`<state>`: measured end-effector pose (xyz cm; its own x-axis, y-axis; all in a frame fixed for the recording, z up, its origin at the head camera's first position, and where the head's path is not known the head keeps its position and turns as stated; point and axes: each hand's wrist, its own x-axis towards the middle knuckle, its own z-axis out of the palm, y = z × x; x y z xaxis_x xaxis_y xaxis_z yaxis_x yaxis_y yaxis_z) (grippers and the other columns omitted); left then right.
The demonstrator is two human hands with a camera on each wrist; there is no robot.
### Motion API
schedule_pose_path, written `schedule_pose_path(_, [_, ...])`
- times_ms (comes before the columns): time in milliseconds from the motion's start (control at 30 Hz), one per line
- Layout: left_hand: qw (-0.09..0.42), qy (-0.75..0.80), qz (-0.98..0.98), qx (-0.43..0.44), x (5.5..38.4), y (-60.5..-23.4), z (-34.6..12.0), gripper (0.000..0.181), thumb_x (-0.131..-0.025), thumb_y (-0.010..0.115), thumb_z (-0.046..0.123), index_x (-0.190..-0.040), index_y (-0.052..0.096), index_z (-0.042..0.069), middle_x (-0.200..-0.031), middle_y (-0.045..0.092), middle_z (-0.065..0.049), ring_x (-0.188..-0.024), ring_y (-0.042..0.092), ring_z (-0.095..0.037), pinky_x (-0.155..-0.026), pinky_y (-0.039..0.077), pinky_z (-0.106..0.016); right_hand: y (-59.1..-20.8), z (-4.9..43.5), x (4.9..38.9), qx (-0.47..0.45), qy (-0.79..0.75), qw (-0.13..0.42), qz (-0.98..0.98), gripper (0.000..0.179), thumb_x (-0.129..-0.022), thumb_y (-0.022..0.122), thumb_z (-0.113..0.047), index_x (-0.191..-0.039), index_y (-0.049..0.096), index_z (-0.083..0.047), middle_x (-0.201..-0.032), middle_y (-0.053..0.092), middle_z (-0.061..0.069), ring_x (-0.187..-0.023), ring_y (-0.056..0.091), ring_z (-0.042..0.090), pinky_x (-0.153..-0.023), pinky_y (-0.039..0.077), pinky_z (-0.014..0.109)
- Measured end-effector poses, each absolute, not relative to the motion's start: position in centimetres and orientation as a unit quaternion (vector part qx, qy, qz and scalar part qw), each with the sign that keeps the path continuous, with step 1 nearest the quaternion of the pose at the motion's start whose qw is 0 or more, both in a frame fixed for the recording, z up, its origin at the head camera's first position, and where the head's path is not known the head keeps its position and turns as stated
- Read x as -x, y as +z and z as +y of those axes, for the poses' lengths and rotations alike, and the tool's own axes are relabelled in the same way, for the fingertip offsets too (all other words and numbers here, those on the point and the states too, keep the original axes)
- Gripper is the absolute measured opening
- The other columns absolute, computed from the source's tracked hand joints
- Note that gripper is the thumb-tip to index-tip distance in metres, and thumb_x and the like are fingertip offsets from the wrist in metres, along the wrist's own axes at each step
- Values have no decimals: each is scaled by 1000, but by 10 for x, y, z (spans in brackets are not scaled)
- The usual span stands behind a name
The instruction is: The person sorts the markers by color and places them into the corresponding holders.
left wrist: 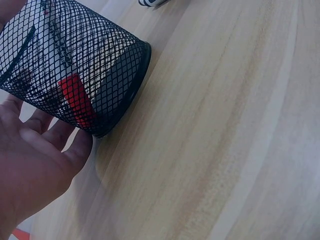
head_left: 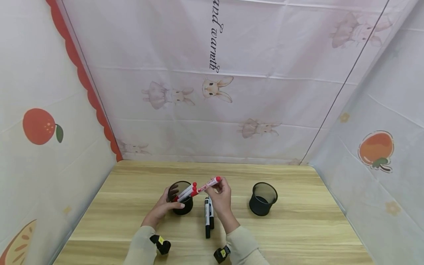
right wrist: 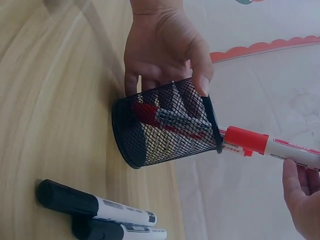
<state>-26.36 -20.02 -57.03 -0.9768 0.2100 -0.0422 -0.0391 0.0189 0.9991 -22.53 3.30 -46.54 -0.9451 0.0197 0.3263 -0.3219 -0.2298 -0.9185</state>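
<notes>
Our left hand [head_left: 161, 208] grips the mesh cup [right wrist: 165, 132] around its side, and our right hand [head_left: 221, 197] pinches a red marker [head_left: 207, 184], whose capped end slants down to the cup's mouth; whether it touches the rim, we cannot tell. Two red-tipped markers [head_left: 186, 192] lean inside the cup. Just right of the cup lie two black markers [head_left: 207, 219], side by side, and well to its right stands a dark holder [head_left: 261, 206]. We judge the step in hand to be loading the pinched marker into the cup; the next move would call for steering its cap past the rim, beside the leaning pair, then loosening our pinch.
</notes>
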Motion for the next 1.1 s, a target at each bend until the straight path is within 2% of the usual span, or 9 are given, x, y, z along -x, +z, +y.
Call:
schedule_pose_path(367, [93,688,718,-58,263,-569,-201,89,-73,78,12,-144,24,12,-146,27,-17,-133,23,-32,-105,20,-52,-465,30,227,-128,763,108,-625,22,-82,56,13,-104,53,8,-99,52,26,-89,53,26,-74,52,28])
schedule_pose_path(567, [105,694,710,-57,258,-557,-198,92,-72,77,9,-145,21,9,-147,22,-22,-134,19,-36,-105,18,-53,-463,29,228,-132,770,105,-615,24,-82,57,14,-105,52,10,-100,50,29,-89,53,26,-75,52,29])
schedule_pose_path(700, [111,696,707,-58,254,-547,-198,92,-72,76,7,-145,20,7,-147,20,-25,-134,18,-38,-105,18,-53,-461,27,228,-142,757,109,-628,25,-81,57,14,-106,54,9,-99,52,26,-90,53,29,-74,52,28])
schedule_pose_path(900, [90,695,711,-56,261,-565,-200,88,-71,78,10,-143,26,13,-146,26,-20,-133,23,-34,-105,19,-52,-460,24,230,-157,733,110,-652,26,-81,59,12,-107,57,7,-95,56,20,-92,54,36,-71,52,27])
schedule_pose_path(1100, [101,694,711,-49,262,-564,-200,91,-72,78,10,-145,23,11,-146,25,-20,-133,22,-33,-105,19,-51,-459,20,228,-152,717,106,-671,25,-81,59,12,-106,58,7,-95,57,22,-91,57,37,-71,52,26])
